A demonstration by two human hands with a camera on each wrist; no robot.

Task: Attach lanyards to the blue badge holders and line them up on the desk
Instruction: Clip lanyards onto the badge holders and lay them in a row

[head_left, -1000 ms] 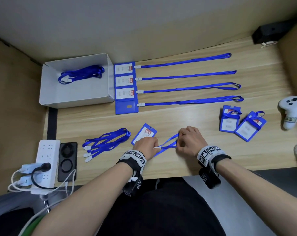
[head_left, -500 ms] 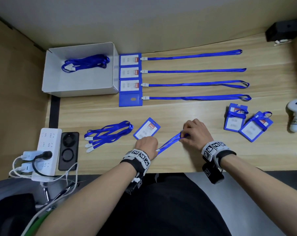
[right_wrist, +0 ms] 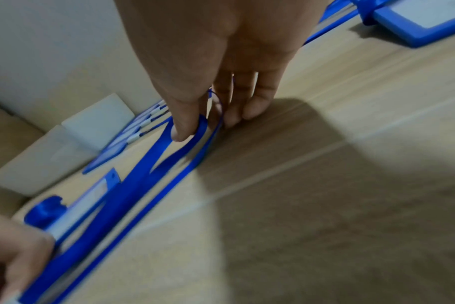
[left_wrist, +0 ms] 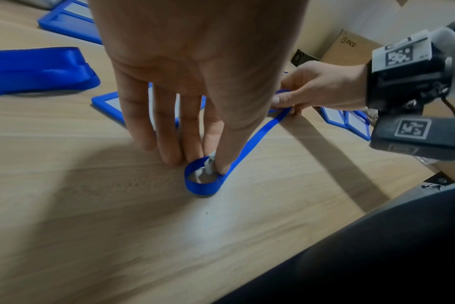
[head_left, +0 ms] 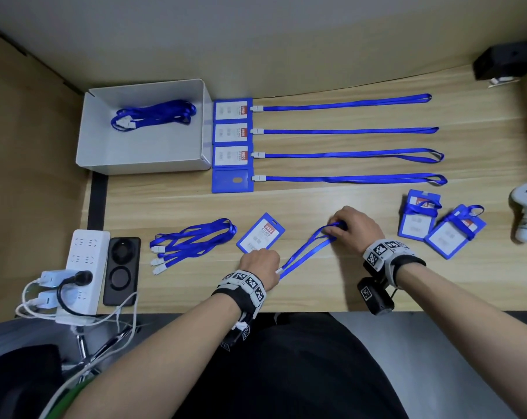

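A blue lanyard [head_left: 304, 252] lies stretched slantwise across the desk's near part between my hands. My left hand [head_left: 275, 269] pinches its white clip end [left_wrist: 209, 165] between thumb and fingers, with a small loop of strap curling just below. My right hand [head_left: 337, 226] holds the far loop end, the thumb [right_wrist: 182, 127] hooked through the strap and the fingertips on the wood. A loose blue badge holder [head_left: 260, 235] lies just beyond my left hand, with no lanyard on it. Several holders with straight lanyards [head_left: 232, 143] are lined up at the back.
A pile of spare lanyards [head_left: 192, 243] lies left of the loose holder. Two holders wound in their lanyards [head_left: 419, 219] lie at the right. A white box [head_left: 147, 164] holds more lanyards. A power strip [head_left: 83, 267], phone [head_left: 121, 270] and white controller [head_left: 526, 213] sit at the desk's ends.
My right hand has drawn the loop end away to the right, pulling the lanyard out long. My left hand stayed on the clip end, shifting slightly toward the desk's front edge.
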